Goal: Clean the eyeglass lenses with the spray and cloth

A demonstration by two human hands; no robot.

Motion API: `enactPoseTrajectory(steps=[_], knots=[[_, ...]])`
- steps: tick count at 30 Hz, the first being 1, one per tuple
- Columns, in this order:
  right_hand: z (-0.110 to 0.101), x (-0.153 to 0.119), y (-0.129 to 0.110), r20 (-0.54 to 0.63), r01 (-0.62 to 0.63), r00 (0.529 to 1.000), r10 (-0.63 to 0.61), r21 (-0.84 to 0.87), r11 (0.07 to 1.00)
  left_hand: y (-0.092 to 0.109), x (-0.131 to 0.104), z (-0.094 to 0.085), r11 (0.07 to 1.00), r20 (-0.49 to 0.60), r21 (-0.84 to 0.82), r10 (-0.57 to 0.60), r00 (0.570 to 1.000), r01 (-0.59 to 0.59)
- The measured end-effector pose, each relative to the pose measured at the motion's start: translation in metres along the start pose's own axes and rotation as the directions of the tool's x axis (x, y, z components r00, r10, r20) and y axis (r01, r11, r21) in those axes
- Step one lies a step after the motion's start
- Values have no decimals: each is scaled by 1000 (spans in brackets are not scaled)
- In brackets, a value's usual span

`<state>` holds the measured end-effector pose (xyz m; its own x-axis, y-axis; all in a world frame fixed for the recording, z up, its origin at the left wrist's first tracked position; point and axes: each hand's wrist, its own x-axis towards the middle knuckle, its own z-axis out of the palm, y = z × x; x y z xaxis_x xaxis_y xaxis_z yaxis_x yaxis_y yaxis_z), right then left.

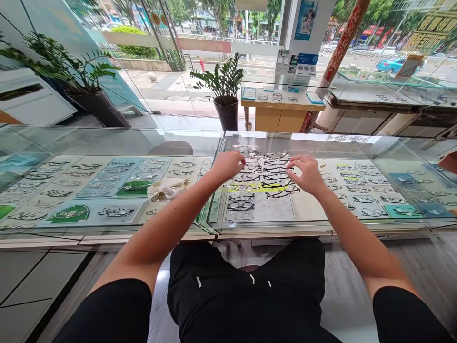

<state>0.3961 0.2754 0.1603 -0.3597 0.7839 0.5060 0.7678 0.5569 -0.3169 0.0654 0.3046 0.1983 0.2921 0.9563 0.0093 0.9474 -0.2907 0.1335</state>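
My left hand (228,167) is over the counter at the left of two columns of eyeglasses, its fingers curled and bent down. Whatever its fingertips may hold is hidden. On the other side, my right hand (306,175) has its thumb and forefinger apart, close to the ends of the right column of dark-framed eyeglasses (276,170). I cannot tell whether it touches them. Between my hands lies the left column of eyeglasses (253,169). Nearer to me are a black-framed pair of eyeglasses (241,206) and a clear-looking pair (240,216).
A crumpled beige cloth (167,189) lies left of my left forearm. The glass display counter (264,229) runs across in front of me, with more eyeglasses at both sides. Beyond it stand a potted plant (226,112) and a small display cabinet (285,119).
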Motion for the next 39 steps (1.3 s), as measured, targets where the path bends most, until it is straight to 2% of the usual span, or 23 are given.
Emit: enactPoseTrajectory(steps=[3, 6, 9, 12, 21, 27, 33, 39], knots=[[10, 20, 21, -171, -115, 979, 114, 5, 993, -2, 44, 1, 999, 76, 32, -29, 997, 26], [24, 21, 40, -235, -194, 952, 196, 30, 981, -4, 69, 11, 998, 141, 64, -30, 990, 21], [31, 14, 54, -261, -213, 940, 219, 52, 976, -7, 79, 18, 996, 159, 89, -33, 987, 19], [29, 12, 62, -300, -219, 925, 232, 77, 973, -9, 85, 20, 994, 152, 103, -35, 988, 19], [29, 15, 63, -277, -195, 938, 210, 81, 977, -15, 114, 20, 991, 110, 122, -65, 992, 51], [31, 14, 62, -252, -207, 942, 221, 83, 975, -19, 109, 12, 990, 43, 127, -60, 997, 54], [32, 14, 60, -244, -205, 944, 223, 99, 974, -19, 95, 16, 987, 87, 162, -10, 996, -5], [32, 13, 60, -242, -217, 940, 242, 123, 968, -13, 81, 16, 981, 78, 191, 13, 997, -28]])
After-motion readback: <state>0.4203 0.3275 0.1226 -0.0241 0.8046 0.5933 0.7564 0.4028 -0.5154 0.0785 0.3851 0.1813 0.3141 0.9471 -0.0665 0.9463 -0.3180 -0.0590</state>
